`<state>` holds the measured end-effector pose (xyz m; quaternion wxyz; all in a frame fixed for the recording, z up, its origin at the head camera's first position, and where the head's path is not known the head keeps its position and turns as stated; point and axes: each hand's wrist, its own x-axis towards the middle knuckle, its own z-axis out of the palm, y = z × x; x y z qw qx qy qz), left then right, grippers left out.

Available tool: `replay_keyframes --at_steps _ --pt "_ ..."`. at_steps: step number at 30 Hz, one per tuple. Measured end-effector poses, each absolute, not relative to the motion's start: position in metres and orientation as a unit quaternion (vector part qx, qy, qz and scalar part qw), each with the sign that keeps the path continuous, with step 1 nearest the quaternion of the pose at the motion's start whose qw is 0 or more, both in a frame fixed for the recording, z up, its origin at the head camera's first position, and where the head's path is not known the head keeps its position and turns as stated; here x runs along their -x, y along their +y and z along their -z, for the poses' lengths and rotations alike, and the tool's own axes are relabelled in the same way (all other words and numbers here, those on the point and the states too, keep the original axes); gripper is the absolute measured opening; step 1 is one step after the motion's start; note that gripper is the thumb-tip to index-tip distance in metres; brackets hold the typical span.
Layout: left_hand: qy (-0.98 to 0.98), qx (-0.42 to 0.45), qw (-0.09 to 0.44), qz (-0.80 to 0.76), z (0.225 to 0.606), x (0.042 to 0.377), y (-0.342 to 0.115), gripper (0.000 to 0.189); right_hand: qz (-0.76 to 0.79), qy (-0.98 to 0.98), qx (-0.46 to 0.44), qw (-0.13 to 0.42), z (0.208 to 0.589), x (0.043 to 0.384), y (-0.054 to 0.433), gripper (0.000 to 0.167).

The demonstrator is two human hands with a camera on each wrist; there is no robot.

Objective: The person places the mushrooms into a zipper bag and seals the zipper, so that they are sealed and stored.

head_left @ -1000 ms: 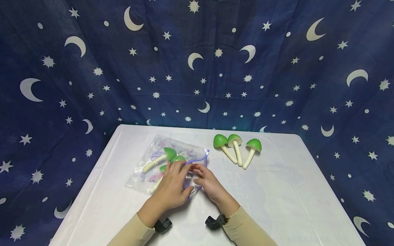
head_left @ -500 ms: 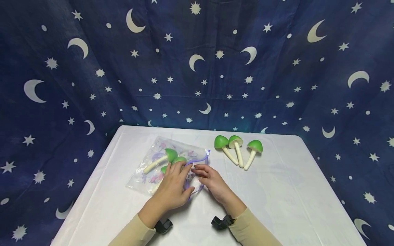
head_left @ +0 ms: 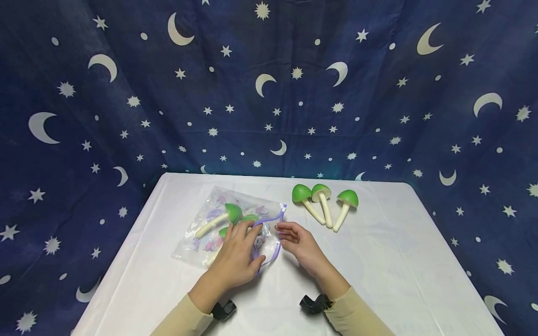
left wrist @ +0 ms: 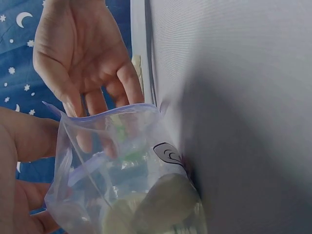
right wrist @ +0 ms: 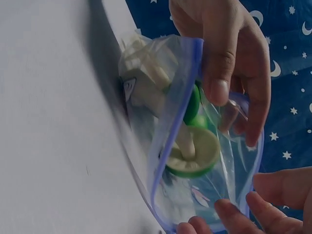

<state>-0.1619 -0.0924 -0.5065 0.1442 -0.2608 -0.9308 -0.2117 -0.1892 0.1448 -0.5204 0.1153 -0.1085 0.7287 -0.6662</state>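
Observation:
A clear zip bag (head_left: 189,249) with a purple zip edge lies on the table, its mouth to the right. Several toy mushrooms (head_left: 233,213) with green caps and pale stems are inside, partly covered by the left hand. My left hand (head_left: 235,252) lies across the bag and pinches its upper lip near the zip, lifting the mouth apart. At the mouth's right edge is my right hand (head_left: 300,242), fingers loosely bent and holding nothing. In the right wrist view a mushroom cap (right wrist: 207,148) shows its cream underside just within the mouth.
Three more green mushrooms lie at the back right of the bag: a left one (head_left: 301,192), a middle one (head_left: 321,191) and a right one (head_left: 347,198). The white table (head_left: 399,261) ends before a blue curtain (head_left: 294,107) with moons and stars.
My right hand has drawn back to the right, from inside the bag's mouth to its edge. The left hand keeps its place on the bag, and the loose mushrooms have not moved.

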Motion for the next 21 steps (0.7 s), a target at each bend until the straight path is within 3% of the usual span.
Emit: replay_keyframes --at_steps 21 --pt "-0.931 0.261 0.138 0.213 0.507 0.163 -0.094 0.082 0.624 0.779 0.045 0.051 0.502 0.197 0.199 0.054"
